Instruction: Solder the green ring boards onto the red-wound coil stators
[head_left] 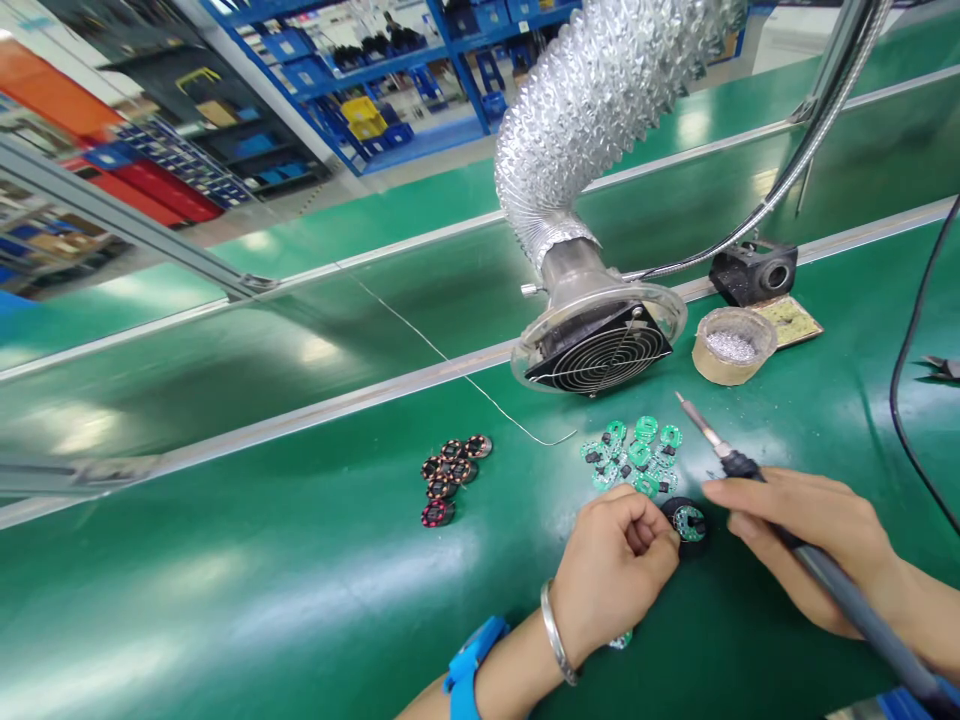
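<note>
My right hand (817, 540) is wrapped round a soldering iron (765, 490), whose bare metal tip points up and to the left above the bench. My left hand (619, 555) is closed in a pinch at the left edge of a small round circuit board (688, 522). That board sits on a black round base (700, 540); whatever is between the fingertips is hidden. Just beyond lies a cluster of green round circuit boards (639, 454), several with black parts on them. Another board (621, 640) shows partly beneath my left wrist.
Several copper-wound coils (450, 468) lie to the left. A thin solder wire (495, 405) trails across the bench. A fume extractor (600, 355) hangs on a silver duct (577, 120). Behind the iron stand a tub of metal shavings (733, 348) and a black iron holder (754, 272); pliers (941, 368) lie right.
</note>
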